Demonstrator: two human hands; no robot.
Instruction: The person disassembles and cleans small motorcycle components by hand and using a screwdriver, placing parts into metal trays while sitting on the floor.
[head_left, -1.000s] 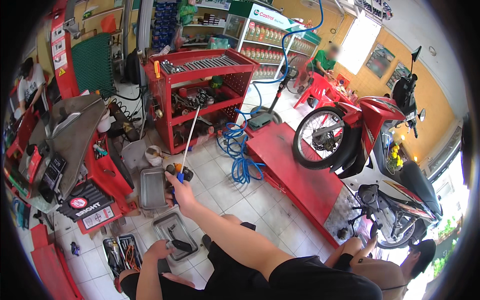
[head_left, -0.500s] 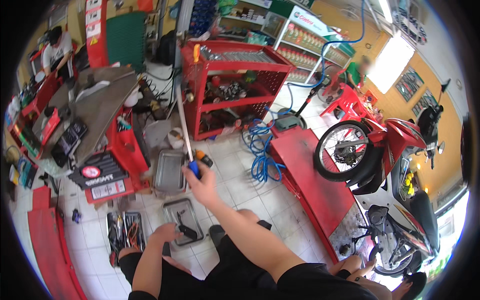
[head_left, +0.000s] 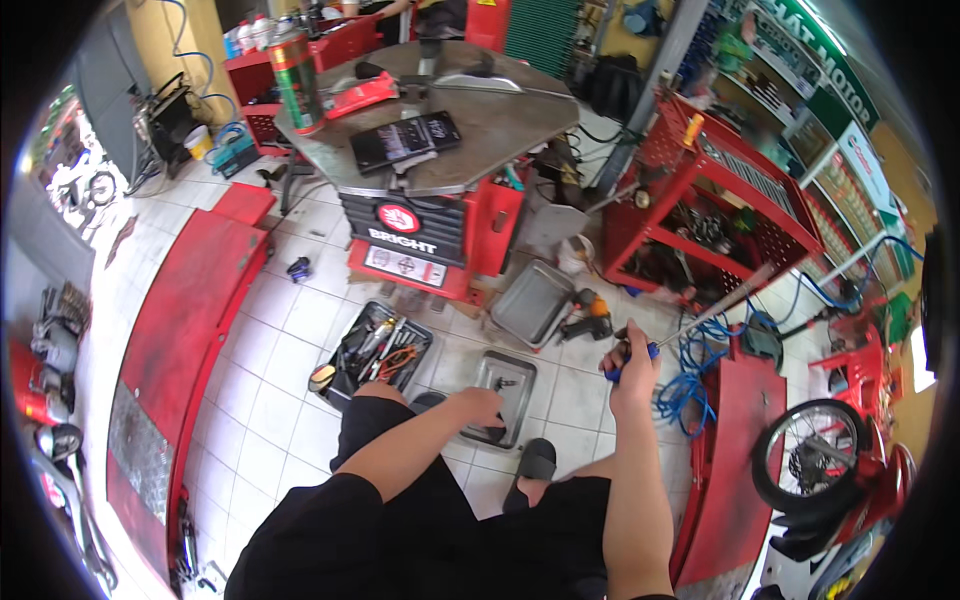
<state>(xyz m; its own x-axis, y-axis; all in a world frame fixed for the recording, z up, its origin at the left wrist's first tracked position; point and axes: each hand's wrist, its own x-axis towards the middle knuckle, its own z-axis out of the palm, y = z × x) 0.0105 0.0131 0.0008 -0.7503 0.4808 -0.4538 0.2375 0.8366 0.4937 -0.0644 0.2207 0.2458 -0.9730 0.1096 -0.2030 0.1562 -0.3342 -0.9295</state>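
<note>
My right hand (head_left: pixel 630 368) is raised over the tiled floor and grips the blue handle of a long screwdriver (head_left: pixel 700 322), whose metal shaft points up and right toward the red tool cart (head_left: pixel 735 195). My left hand (head_left: pixel 487 407) reaches down into a small metal tray (head_left: pixel 505 385) on the floor in front of my knees, fingers curled over its near end; whether it holds something there is hidden. An open tool tray (head_left: pixel 378 350) with pliers and other tools lies to the left of it. I am crouching in black shorts and dark sandals.
A red tyre-changing machine (head_left: pixel 435 190) with a grey top stands ahead, a spray can (head_left: pixel 297 75) on it. A larger empty metal tray (head_left: pixel 533 303) and a cordless drill (head_left: pixel 585 315) lie beside it. Red lift ramps (head_left: pixel 185 330) flank me; a blue hose (head_left: pixel 690 385) and a motorcycle wheel (head_left: pixel 805 465) are right.
The view has swung left, so the tyre machine now sits ahead. My left hand has moved onto the small tray. My right hand still holds the screwdriver up.
</note>
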